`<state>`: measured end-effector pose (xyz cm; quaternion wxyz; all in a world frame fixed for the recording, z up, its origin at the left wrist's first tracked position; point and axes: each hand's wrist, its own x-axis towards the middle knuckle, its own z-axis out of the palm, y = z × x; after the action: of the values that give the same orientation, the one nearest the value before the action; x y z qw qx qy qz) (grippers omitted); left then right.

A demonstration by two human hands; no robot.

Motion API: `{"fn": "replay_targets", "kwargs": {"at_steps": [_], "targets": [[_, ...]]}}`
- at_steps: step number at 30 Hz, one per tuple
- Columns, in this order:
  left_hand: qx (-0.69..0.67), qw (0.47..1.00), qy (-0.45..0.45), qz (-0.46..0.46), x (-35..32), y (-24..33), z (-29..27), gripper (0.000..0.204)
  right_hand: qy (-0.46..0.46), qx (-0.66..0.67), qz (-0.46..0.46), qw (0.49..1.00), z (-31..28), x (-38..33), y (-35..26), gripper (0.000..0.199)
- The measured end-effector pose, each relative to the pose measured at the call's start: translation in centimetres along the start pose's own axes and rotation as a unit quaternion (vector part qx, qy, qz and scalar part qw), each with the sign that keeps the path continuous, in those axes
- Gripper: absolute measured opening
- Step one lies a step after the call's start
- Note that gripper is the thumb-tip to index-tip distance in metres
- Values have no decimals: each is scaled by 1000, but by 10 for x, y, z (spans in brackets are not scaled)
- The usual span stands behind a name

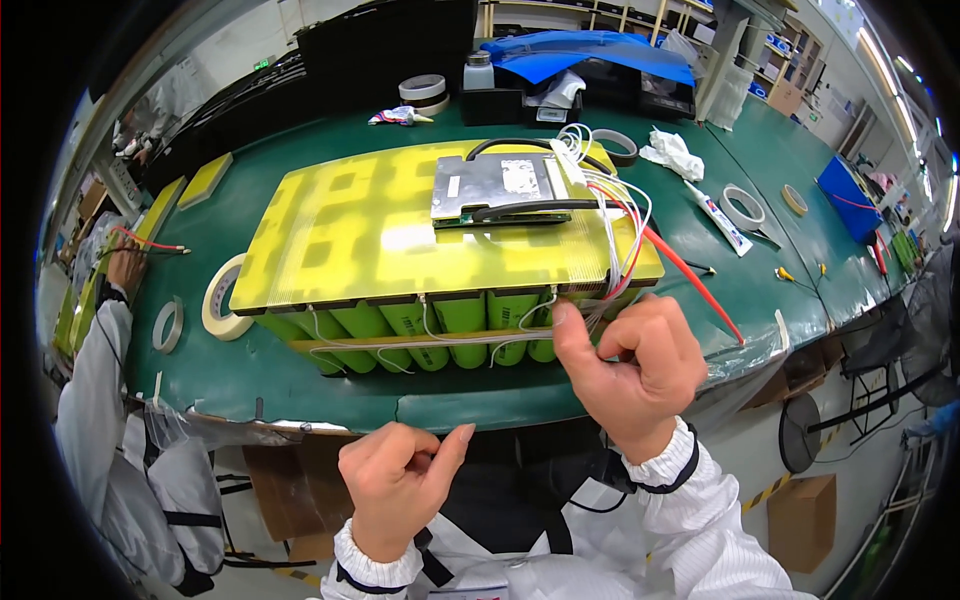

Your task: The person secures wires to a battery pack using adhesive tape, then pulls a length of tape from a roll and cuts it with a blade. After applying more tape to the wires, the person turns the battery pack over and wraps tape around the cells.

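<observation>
The green surface (300,375) stretches across your view, and on it, right in front of you, sits the large battery pack (400,330): a row of green cylindrical cells under a yellow cover sheet (330,235). On the far right part of that sheet lies a grey circuit board (495,185) with black cables looping round it and a bundle of thin white wires (610,215) running from it down over the pack's near right corner. A red cable (695,280) trails off to the right across the surface. At the pack's left end a roll of tape (218,298) leans against the cells. Your right hand (630,365) is at the near right corner of the pack, its fingers (570,335) curled together and pinched on the thin white wires where they pass along the cells. Your left hand (395,480) hangs nearer to you, off the surface edge, its fingers loosely curled with thumb and forefinger close together; you hold nothing visible in it.
</observation>
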<state>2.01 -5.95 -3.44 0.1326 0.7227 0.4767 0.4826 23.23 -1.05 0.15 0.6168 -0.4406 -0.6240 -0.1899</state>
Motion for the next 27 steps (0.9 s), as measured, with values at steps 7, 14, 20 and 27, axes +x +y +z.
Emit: {"fn": "replay_targets", "kwargs": {"at_steps": [7,14,20,27], "targets": [[-29,999,23,-5,2,-3,-2,32,3,-1,-57,998,6,1,-9,37],[-33,998,33,45,14,-2,-2,29,-45,-9,-2,999,-4,-15,-7,46],[-59,997,41,24,5,-21,7,29,-66,-9,26,997,0,-17,-11,45],[-70,996,22,57,5,-30,1,30,-32,-25,52,998,-10,-13,-1,47]]}}
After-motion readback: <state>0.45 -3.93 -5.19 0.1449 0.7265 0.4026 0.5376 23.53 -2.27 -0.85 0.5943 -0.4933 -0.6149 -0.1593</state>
